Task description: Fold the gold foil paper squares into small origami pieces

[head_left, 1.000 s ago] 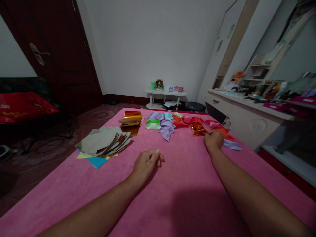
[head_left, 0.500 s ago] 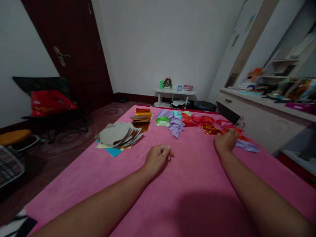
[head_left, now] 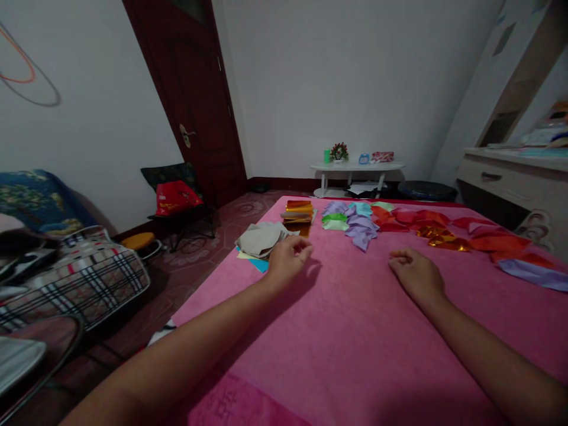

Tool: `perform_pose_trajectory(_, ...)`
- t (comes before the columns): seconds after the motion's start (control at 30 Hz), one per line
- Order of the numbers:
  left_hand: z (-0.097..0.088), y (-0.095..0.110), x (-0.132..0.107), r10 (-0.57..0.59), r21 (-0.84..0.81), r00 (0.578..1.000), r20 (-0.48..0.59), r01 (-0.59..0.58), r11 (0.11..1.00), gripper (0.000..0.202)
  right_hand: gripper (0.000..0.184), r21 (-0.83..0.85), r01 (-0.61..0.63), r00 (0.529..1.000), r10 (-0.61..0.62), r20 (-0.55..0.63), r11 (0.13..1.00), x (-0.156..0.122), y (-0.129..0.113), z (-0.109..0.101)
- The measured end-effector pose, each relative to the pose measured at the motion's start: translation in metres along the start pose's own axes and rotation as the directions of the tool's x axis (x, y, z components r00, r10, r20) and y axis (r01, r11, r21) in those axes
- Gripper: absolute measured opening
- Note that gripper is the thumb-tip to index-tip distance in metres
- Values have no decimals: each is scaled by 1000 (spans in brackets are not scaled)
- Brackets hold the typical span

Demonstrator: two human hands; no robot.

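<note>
My left hand (head_left: pixel 286 259) hovers over the pink cloth (head_left: pixel 355 337) with fingers loosely spread and nothing in them, right beside a stack of grey paper sheets (head_left: pixel 261 238) lying on a blue sheet (head_left: pixel 258 264). My right hand (head_left: pixel 415 272) rests on the cloth with fingers curled in, empty, a short way from gold foil folded pieces (head_left: pixel 444 240). Along the far side lies a row of folded paper shapes: purple (head_left: pixel 361 228), green (head_left: pixel 335 222), red (head_left: pixel 426 216). A pile of gold and orange foil sheets (head_left: pixel 298 210) sits behind the grey stack.
A dark red door (head_left: pixel 195 100) stands at the back left, with a chair holding a red bag (head_left: pixel 175 197) beside it. A plaid bag (head_left: pixel 75 278) sits at left. A small white table (head_left: pixel 355 168) and a black stool (head_left: pixel 426 190) stand by the far wall, a dresser (head_left: pixel 510 177) at right.
The view has swung left. My right hand let go of the red and gold pieces and drew back toward me. My left hand moved forward to the grey paper stack.
</note>
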State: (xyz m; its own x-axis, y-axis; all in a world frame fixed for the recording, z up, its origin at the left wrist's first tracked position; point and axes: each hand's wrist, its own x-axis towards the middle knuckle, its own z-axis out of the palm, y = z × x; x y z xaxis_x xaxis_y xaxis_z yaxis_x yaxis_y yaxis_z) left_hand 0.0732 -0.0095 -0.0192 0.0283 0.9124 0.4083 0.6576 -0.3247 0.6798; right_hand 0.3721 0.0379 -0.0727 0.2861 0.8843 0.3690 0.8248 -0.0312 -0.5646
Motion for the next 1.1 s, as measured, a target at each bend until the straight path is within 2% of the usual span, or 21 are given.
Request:
perform_pose_trajectory(0.1,-46,-25,9,-24,203,989,-143,53,978,25,20,3,-11,999,11,52,1000,-2,-5,-2)
perform_pose_trajectory(0.2,-72,-49,10,-67,342,983,-170,122,932,37,21,-9,13,997,-12,71,1000,-2,-9,-2)
perform_pose_trajectory(0.37,-79,-73,1,-64,434,986,-151,125,892,28,20,-38,189,980,-187,68,981,-5,-12,1)
perform_pose_trajectory(0.5,-77,-71,5,17,401,984,-178,57,914,13,19,8,232,972,-232,26,973,-7,-10,3)
perform_pose_trajectory(0.57,-73,-60,9,81,361,974,-212,0,933,16,20,28,235,972,-235,-2,972,-9,-10,2)
perform_pose_trajectory(0.67,-52,-29,10,257,256,954,-153,-213,943,13,35,69,254,966,-250,-68,965,-18,-15,-4)
perform_pose_trajectory(0.7,-42,-15,9,416,146,906,-79,-403,904,12,46,97,276,959,-268,-94,956,-23,-18,-8)
perform_pose_trajectory(0.77,-19,12,2,664,-48,747,28,-663,747,15,66,197,383,921,-358,-153,903,-32,-25,-15)
perform_pose_trajectory(0.83,2,34,-6,778,-138,615,129,-766,628,15,72,251,504,863,-475,-170,826,-41,-29,-23)
perform_pose_trajectory(0.9,19,45,-13,829,-159,524,197,-817,554,17,64,253,614,787,-605,-122,748,-45,-29,-29)
perform_pose_trajectory(0.97,27,45,-18,816,-133,516,260,-818,560,19,48,252,708,689,-724,-41,659,-46,-25,-33)
perform_pose_trajectory(1.03,30,38,-23,769,-109,563,304,-781,615,20,36,271,760,609,-793,22,591,-45,-20,-36)
perform_pose_trajectory(1.1,30,28,-27,717,-105,626,308,-726,679,21,37,304,768,574,-816,63,564,-46,-17,-38)
